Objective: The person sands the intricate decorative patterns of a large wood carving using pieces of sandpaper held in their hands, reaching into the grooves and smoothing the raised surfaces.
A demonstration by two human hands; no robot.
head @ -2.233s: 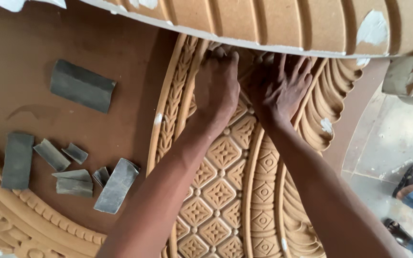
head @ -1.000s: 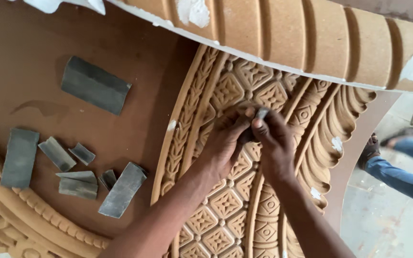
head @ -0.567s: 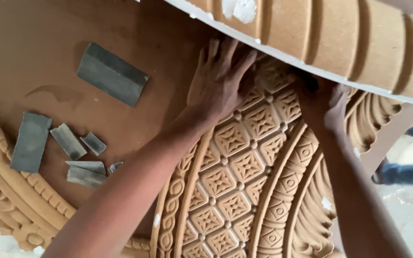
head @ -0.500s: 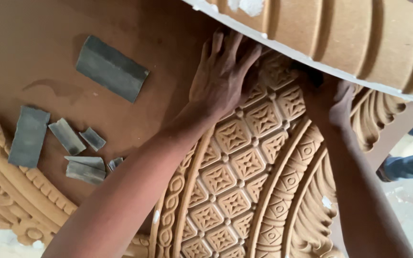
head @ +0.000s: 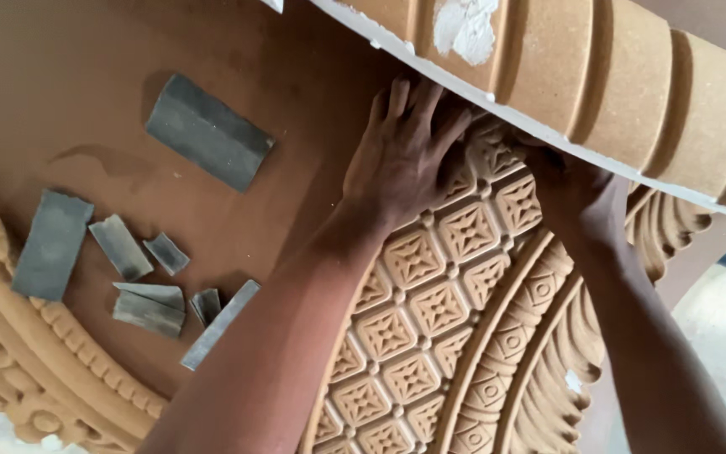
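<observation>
Left hand (head: 405, 160) lies flat, fingers spread, on the tan carved wooden panel with diamond lattice relief (head: 430, 311), empty. Right hand (head: 586, 197) reaches beneath the fluted wooden moulding (head: 598, 84) (grip cannot be told). Judged mid-process: grey sandpaper pieces (head: 140, 277) lie unused on the flat brown board (head: 69, 76), well left of the panel.

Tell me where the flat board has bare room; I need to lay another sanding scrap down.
Free: the smooth brown board above the large grey sanding piece, and the strip between that piece and the left hand. Crowded: the cluster of small grey scraps beside the carved border, and the carved lattice panel under both hands.
</observation>
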